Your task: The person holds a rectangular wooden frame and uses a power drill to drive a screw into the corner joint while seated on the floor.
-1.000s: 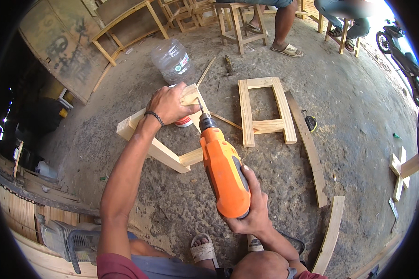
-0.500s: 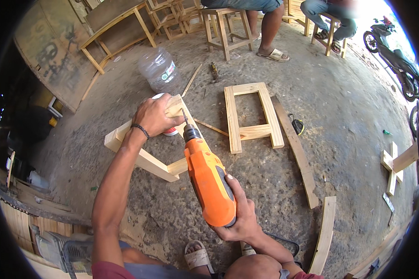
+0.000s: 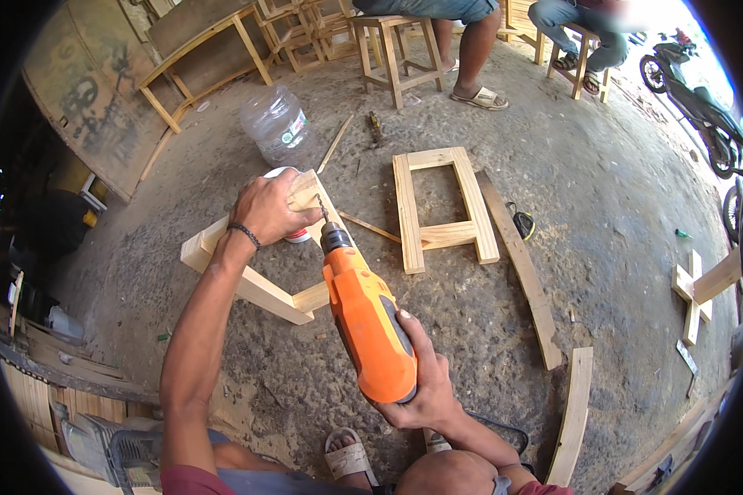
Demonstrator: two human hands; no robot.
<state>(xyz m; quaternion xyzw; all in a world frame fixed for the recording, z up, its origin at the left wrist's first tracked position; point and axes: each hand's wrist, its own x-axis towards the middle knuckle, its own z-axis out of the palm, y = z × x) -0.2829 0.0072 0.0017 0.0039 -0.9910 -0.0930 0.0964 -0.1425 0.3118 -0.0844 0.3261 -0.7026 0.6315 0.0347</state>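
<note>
An orange power drill [image 3: 370, 326] is gripped in my right hand [image 3: 425, 375], its body slanting up and to the left. The drill bit [image 3: 322, 208] reaches the end of a pale wooden frame [image 3: 264, 295]; whether it has entered the wood I cannot tell. My left hand [image 3: 268, 206] is wrapped round that end of the frame, close beside the bit. Part of the frame is hidden behind my left forearm and the drill. Behind my left hand, a white and red container [image 3: 297, 236] shows only in part.
Another wooden frame [image 3: 446, 235] lies on the floor, with a long plank [image 3: 522, 272] along its right side. A large clear plastic bottle [image 3: 279, 124] stands beyond my left hand. A tape measure [image 3: 522, 221] and a cross-shaped wooden piece [image 3: 695, 297] lie rightward. People sit on stools [image 3: 396, 58].
The view has shifted slightly, so the surroundings sit a little further left. Both hands keep their grips, and the drill stays at the frame's end.
</note>
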